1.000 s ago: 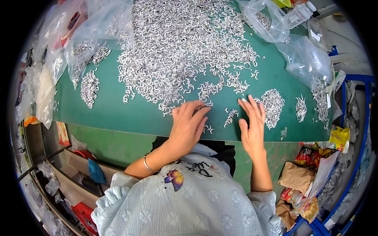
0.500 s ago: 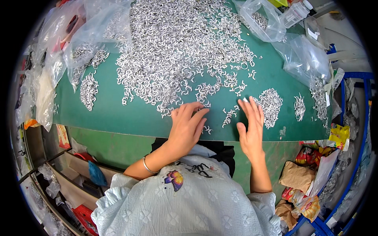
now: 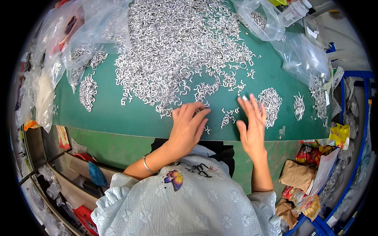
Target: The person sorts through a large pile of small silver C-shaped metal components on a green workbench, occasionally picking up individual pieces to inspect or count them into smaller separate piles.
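Note:
Small silver crescent-shaped metal pieces (image 3: 165,51) lie heaped across the green tabletop (image 3: 114,118). My left hand (image 3: 188,125) rests at the near edge of the heap, its fingers bent and a gap showing between thumb and forefinger. A few loose pieces (image 3: 207,129) lie by its thumb; what is under its palm is hidden. My right hand (image 3: 252,122) is open with fingers extended, against the left side of a small oval pile (image 3: 271,104) of the same pieces. Between my hands is a loose cluster (image 3: 228,117) of several pieces.
Another small pile (image 3: 88,93) sits at the left, and a narrow one (image 3: 299,107) at the right. Clear plastic bags (image 3: 96,39) holding pieces lie at the back left, another bag (image 3: 262,19) at the back right beside a white bottle (image 3: 294,13). A blue rack (image 3: 364,129) stands at the right.
My right hand has shifted slightly, its fingers spreading a little more beside the oval pile. The cluster between my hands looks slightly fuller. My left hand has hardly moved.

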`<state>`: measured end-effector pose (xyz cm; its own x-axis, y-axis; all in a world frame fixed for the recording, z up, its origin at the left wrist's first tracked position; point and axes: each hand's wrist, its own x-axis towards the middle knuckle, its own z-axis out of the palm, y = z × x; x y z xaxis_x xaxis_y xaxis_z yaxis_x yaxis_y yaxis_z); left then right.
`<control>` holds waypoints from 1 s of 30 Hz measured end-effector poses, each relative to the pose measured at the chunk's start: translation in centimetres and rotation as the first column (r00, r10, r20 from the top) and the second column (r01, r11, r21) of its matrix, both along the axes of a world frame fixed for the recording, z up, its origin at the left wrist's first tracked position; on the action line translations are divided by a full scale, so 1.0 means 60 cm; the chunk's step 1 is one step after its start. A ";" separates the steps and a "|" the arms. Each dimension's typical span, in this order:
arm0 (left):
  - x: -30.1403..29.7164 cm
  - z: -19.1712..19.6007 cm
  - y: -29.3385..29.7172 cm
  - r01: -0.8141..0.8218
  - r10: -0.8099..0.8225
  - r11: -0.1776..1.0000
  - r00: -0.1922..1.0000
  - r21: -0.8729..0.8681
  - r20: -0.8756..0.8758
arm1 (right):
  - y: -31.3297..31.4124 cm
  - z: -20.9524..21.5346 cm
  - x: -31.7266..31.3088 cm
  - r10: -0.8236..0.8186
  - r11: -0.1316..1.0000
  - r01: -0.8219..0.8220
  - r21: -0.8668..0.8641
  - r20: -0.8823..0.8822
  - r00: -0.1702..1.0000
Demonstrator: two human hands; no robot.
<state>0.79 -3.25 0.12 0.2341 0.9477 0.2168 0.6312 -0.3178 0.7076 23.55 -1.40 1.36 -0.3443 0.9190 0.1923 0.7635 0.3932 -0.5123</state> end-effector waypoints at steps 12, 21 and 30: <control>0.001 -0.002 -0.002 -0.003 0.004 1.000 1.000 -0.021 0.012 | 0.012 -0.008 0.013 -0.086 0.996 0.086 0.009 -0.012 0.996; 0.004 -0.001 0.001 0.011 -0.011 1.000 1.000 -0.007 0.020 | -0.041 -0.002 0.008 -0.032 0.998 0.031 -0.058 -0.007 0.999; 0.011 0.000 -0.004 0.068 -0.068 0.998 0.997 0.005 0.027 | -0.059 -0.013 -0.011 -0.014 0.984 -0.017 -0.178 -0.169 0.986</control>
